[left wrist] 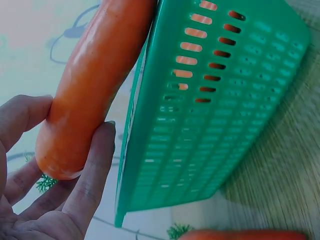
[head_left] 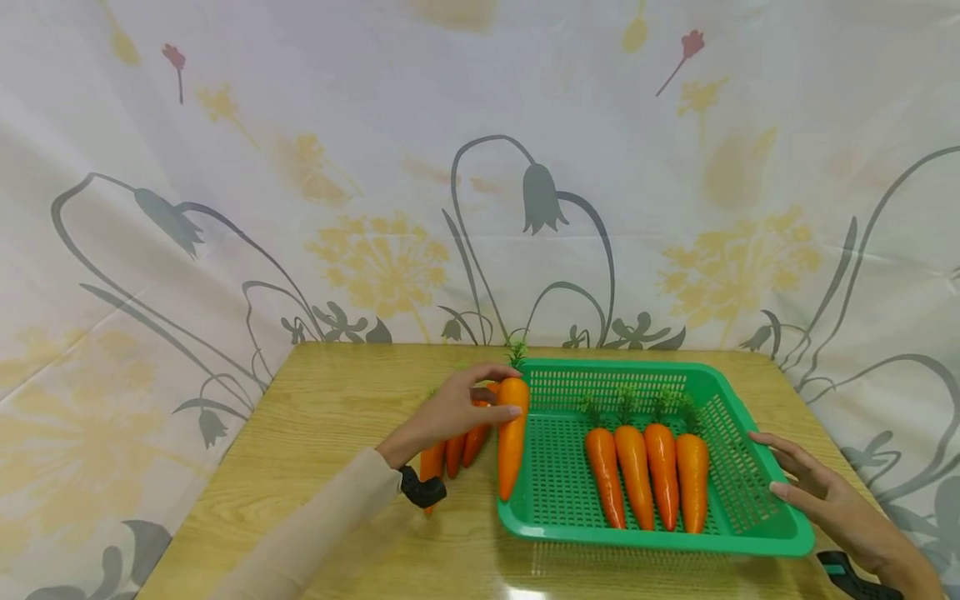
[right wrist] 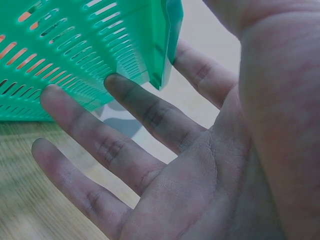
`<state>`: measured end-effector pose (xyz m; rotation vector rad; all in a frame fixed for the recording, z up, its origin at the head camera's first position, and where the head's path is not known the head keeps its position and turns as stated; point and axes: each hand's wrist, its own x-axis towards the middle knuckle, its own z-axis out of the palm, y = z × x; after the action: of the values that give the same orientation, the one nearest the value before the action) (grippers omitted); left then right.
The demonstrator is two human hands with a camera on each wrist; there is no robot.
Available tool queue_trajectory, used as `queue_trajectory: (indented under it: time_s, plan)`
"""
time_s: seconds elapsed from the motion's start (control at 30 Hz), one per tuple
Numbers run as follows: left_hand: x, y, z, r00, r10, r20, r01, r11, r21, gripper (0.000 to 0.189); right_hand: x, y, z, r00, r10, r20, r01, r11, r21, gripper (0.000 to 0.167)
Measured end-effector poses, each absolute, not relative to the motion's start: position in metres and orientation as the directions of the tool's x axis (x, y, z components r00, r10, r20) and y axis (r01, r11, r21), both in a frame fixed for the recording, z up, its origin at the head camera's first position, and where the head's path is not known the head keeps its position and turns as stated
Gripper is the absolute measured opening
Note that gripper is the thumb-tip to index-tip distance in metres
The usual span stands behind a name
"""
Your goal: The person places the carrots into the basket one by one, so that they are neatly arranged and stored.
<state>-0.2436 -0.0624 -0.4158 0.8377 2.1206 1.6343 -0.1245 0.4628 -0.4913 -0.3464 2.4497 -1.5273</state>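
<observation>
Pinched near its thick end by my left hand (head_left: 448, 412), a carrot (head_left: 513, 442) with a green leafy top hangs tip down at the left rim of the green plastic basket (head_left: 652, 540). The left wrist view shows thumb and fingers on both sides of the carrot (left wrist: 95, 85), close beside the basket's slotted wall. At the other side, my right hand (head_left: 840, 500) rests with extended fingers (right wrist: 150, 115) against the basket's right rim and outer wall. Inside the basket, several carrots (head_left: 632, 475) lie side by side, tips toward me.
More carrots (head_left: 453, 456) lie on the wooden table (head_left: 330, 425) left of the basket, partly hidden behind my left hand. A flower-patterned curtain (head_left: 480, 192) hangs along the table's back edge and both sides.
</observation>
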Motion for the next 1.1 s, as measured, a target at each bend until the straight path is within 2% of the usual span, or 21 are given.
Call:
queue_trajectory:
  time_s: [0.37, 0.67, 1.1]
  plan:
    - [-0.243, -0.040, -0.415, -0.749, 0.656, 0.092, 0.256, 0.159, 0.953, 0.052, -0.125, 0.462, -0.491, -0.943, -0.325, -0.074, -0.075, 0.424, -0.902, 0.062]
    - [-0.245, -0.017, -0.417, -0.751, 0.659, 0.043, 0.152, 0.109, 0.982, 0.050, -0.125, 0.462, -0.492, -0.944, -0.324, -0.063, -0.086, 0.427, -0.900, 0.061]
    - [-0.252, 0.005, -0.418, -0.746, 0.664, -0.052, 0.096, 0.184, 0.978, 0.043, -0.125, 0.463, -0.493, -0.947, -0.316, -0.057, -0.098, 0.452, -0.887, 0.062]
